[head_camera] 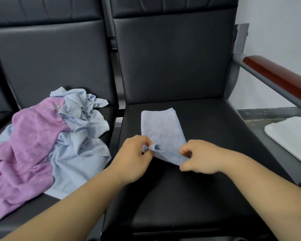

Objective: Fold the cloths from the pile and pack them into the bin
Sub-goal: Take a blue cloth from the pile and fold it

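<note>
A light blue cloth (161,127), folded into a long strip, lies on the black seat (207,180) in front of me. My left hand (134,159) pinches its near left corner. My right hand (200,157) pinches the near right corner, and the near edge is lifted slightly off the seat between the two hands. On the neighbouring seat to the left lies the pile (59,136) of crumpled cloths, purple ones and light blue ones mixed.
A white bin or tray edge (292,136) shows at the right, beyond the seat. A red-brown armrest (276,75) on a grey metal frame runs along the right side. Black seat backs stand behind both seats.
</note>
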A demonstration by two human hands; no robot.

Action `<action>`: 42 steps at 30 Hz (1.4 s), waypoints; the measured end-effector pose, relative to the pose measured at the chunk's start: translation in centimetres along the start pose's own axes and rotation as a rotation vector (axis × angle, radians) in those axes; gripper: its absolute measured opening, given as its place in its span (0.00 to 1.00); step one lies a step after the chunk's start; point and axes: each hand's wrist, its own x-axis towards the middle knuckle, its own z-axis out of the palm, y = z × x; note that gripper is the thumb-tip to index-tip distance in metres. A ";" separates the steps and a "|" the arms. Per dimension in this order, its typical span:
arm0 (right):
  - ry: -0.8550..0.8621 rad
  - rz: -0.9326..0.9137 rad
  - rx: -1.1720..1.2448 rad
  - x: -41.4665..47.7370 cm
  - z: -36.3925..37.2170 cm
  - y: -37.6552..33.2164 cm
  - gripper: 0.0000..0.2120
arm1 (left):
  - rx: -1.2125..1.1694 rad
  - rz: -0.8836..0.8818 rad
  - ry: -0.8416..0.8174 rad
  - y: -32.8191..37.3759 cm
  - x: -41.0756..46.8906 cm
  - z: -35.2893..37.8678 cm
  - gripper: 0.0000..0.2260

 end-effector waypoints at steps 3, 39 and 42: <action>0.125 0.045 0.202 -0.1 -0.7 0.2 0.12 | -0.033 -0.040 -0.016 -0.4 0.5 -0.7 0.04; 0.258 0.335 0.221 2.1 0.8 0.4 0.14 | 0.237 -0.310 -0.054 -1.8 1.1 1.6 0.11; 0.166 0.404 0.242 1.2 -0.1 0.4 0.18 | 0.211 -0.353 -0.103 -1.2 1.2 1.1 0.11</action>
